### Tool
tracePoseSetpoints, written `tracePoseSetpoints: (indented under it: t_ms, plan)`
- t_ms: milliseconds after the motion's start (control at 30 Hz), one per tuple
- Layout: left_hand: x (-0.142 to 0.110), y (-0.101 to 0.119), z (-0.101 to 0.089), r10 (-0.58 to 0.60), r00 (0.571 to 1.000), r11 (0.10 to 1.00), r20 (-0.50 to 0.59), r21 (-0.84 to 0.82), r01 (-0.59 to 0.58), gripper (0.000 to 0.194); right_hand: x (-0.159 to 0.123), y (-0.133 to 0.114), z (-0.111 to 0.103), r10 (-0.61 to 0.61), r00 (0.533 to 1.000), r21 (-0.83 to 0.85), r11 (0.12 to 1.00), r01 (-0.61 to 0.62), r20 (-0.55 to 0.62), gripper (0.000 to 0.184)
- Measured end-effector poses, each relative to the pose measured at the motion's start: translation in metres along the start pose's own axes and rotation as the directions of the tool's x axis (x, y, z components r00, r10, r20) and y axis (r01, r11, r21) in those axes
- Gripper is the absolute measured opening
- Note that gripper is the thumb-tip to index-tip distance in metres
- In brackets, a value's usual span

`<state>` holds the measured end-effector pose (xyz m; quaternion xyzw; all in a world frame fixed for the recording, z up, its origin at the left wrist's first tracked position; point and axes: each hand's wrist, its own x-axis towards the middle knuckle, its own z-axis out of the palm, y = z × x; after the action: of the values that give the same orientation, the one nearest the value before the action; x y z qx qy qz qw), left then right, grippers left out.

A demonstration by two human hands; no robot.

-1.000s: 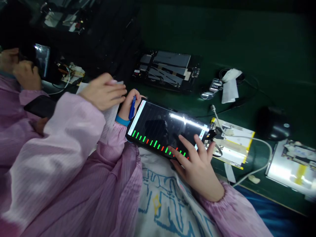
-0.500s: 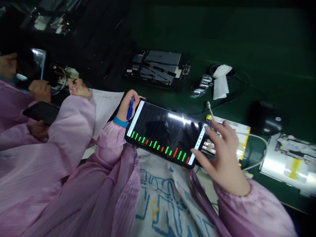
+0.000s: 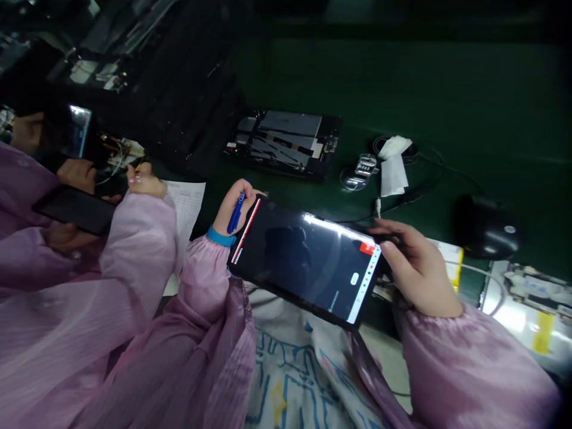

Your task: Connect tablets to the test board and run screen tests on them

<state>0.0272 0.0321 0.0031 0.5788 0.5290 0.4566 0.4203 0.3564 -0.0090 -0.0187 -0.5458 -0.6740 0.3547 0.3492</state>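
Note:
A black tablet (image 3: 286, 262) is held tilted above my lap, its screen lit, mostly dark with a red patch and a pale strip at the right end. At its left end, my left hand (image 3: 231, 210) is closed on the edge and also keeps a blue pen (image 3: 236, 213) between the fingers. My right hand (image 3: 420, 268) grips the upper right corner, thumb at the front edge and fingers behind, partly hidden. Just beyond those fingers is a white cable plug (image 3: 378, 207).
An opened tablet (image 3: 286, 140) lies on the green bench. Right of it are a metal object with number dials (image 3: 360, 171), white paper (image 3: 394, 174), a black rounded device (image 3: 487, 229) and a silver panel (image 3: 513, 304). At left, a co-worker's sleeve (image 3: 138, 256) is near a printed sheet (image 3: 190, 208).
My right hand has gone from spread fingers over the screen to gripping the tablet's right edge. The green and red bars have gone from the screen, and a red patch shows.

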Motion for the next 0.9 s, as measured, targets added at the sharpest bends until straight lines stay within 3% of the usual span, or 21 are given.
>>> tracePoseSetpoints:
  t_ms: [200,567,900]
  plan:
    - [-0.0001,0.0051,0.0006,0.001,1.000,1.000,0.001,0.011,-0.001,0.026,0.0010,-0.0020,-0.0038,-0.025,0.999,-0.024,0.999,0.024,-0.048,0.035]
    - [0.0027,-0.0003,0.0005,-0.053,0.997,0.999,-0.056,0.010,0.053,0.027,0.0048,-0.0026,-0.0091,-0.088,0.996,-0.043,0.995,0.087,-0.020,0.026]
    - [0.0044,-0.0044,0.0002,-0.014,0.998,0.999,-0.058,0.032,0.015,0.026,0.0079,0.0012,-0.0102,-0.135,0.990,-0.038,0.990,0.133,-0.032,0.020]
